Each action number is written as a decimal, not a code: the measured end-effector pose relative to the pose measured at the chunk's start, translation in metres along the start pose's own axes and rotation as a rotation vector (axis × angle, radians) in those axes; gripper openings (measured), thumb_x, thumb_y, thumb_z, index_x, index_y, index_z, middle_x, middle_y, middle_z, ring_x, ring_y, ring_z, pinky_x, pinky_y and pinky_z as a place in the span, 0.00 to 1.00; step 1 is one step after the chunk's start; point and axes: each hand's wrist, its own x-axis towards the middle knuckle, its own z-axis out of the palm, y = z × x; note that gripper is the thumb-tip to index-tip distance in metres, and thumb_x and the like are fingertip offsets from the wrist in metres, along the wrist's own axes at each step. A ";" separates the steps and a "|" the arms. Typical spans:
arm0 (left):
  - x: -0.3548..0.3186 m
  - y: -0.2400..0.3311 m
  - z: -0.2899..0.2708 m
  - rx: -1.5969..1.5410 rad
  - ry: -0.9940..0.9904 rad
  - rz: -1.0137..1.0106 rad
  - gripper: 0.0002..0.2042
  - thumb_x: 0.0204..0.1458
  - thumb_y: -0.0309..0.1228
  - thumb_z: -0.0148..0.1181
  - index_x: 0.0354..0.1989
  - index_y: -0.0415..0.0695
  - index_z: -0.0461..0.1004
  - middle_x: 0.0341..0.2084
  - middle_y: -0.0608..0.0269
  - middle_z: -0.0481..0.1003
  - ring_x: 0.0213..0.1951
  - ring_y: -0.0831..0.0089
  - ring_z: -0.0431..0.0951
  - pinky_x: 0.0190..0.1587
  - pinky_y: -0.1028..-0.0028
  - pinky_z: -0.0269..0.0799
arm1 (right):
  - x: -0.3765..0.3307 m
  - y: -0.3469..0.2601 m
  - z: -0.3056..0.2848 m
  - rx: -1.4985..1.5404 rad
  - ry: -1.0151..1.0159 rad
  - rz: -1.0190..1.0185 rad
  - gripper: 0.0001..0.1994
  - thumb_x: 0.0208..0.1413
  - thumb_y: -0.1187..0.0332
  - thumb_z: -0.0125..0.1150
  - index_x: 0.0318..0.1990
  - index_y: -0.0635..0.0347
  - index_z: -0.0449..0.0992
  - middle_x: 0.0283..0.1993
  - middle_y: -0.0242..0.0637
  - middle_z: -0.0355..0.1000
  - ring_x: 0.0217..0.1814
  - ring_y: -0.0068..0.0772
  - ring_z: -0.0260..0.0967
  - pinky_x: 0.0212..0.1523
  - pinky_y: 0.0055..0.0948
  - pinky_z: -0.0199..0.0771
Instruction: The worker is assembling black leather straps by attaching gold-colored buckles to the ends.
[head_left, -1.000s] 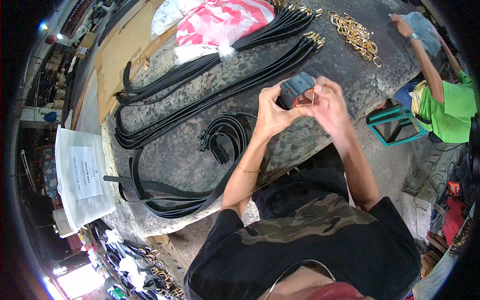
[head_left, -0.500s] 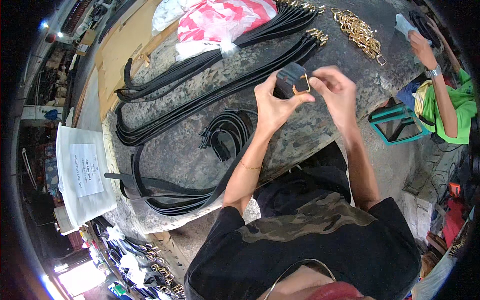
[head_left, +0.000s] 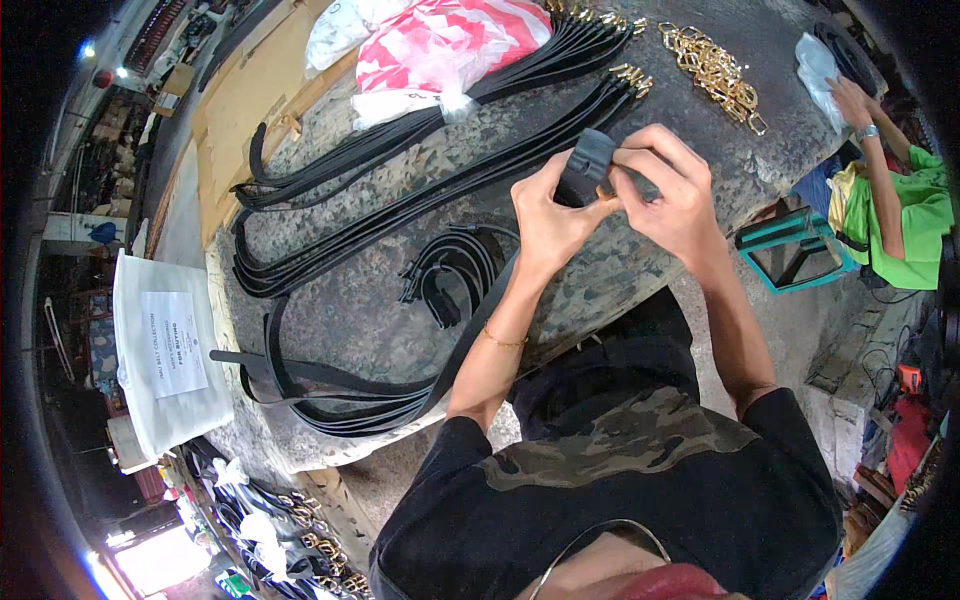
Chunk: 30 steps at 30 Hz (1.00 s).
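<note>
A black belt strap (head_left: 592,150) is folded over at its end and stands up between my two hands. My left hand (head_left: 550,215) is closed around this strap, its thumb pressed toward the fold. My right hand (head_left: 672,190) has its fingers curled and pinches at the same end. Only a small bit of the gold buckle (head_left: 603,191) shows between the fingertips; the rest is hidden. Long bundles of black belts (head_left: 400,215) with gold buckles at their far ends lie just beyond my hands. A coiled group of short black straps (head_left: 450,265) lies left of my left forearm.
A pile of gold buckles (head_left: 710,75) lies at the far right of the patterned table (head_left: 340,330). A red-and-white plastic bag (head_left: 450,45) rests on belts. More straps (head_left: 370,410) line the near left edge. A co-worker in green (head_left: 905,220) handles clear plastic at right, beside a teal stool (head_left: 790,250).
My right hand has closed in on the strap end, and the gold buckle that showed there is now mostly covered. The folded strap has turned upright. The co-worker's hands have come together.
</note>
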 end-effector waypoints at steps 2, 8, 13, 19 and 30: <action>0.001 0.003 -0.004 -0.019 -0.024 -0.025 0.23 0.30 0.29 0.79 0.38 0.36 0.77 0.25 0.62 0.79 0.29 0.82 0.76 0.34 0.77 0.72 | 0.001 -0.001 -0.001 0.114 -0.077 0.189 0.07 0.39 0.82 0.65 0.29 0.64 0.77 0.30 0.38 0.71 0.32 0.38 0.71 0.32 0.30 0.72; 0.005 -0.006 -0.008 -0.496 -0.098 -0.181 0.25 0.30 0.26 0.80 0.40 0.35 0.77 0.36 0.62 0.81 0.36 0.81 0.77 0.42 0.76 0.74 | -0.001 0.004 -0.004 0.154 -0.106 -0.005 0.08 0.40 0.81 0.68 0.30 0.65 0.79 0.32 0.38 0.73 0.32 0.34 0.72 0.32 0.28 0.72; 0.006 -0.001 -0.005 -0.486 -0.097 -0.197 0.25 0.30 0.25 0.79 0.41 0.35 0.77 0.38 0.62 0.80 0.38 0.81 0.77 0.44 0.76 0.74 | -0.016 0.005 0.012 0.351 0.030 0.211 0.07 0.44 0.81 0.67 0.33 0.66 0.80 0.33 0.39 0.74 0.34 0.29 0.74 0.34 0.24 0.72; 0.007 -0.012 -0.010 -0.144 -0.111 -0.073 0.21 0.30 0.31 0.80 0.33 0.38 0.77 0.23 0.65 0.77 0.27 0.85 0.70 0.32 0.78 0.70 | -0.001 0.001 -0.007 0.252 -0.251 0.337 0.05 0.49 0.79 0.63 0.34 0.68 0.79 0.33 0.38 0.73 0.28 0.26 0.70 0.28 0.24 0.69; 0.009 -0.003 -0.007 -0.201 -0.157 -0.182 0.20 0.29 0.31 0.80 0.30 0.37 0.76 0.19 0.67 0.75 0.24 0.85 0.68 0.30 0.77 0.69 | -0.016 0.022 0.001 0.812 -0.179 0.604 0.06 0.49 0.83 0.62 0.35 0.69 0.79 0.34 0.35 0.74 0.35 0.20 0.70 0.35 0.21 0.69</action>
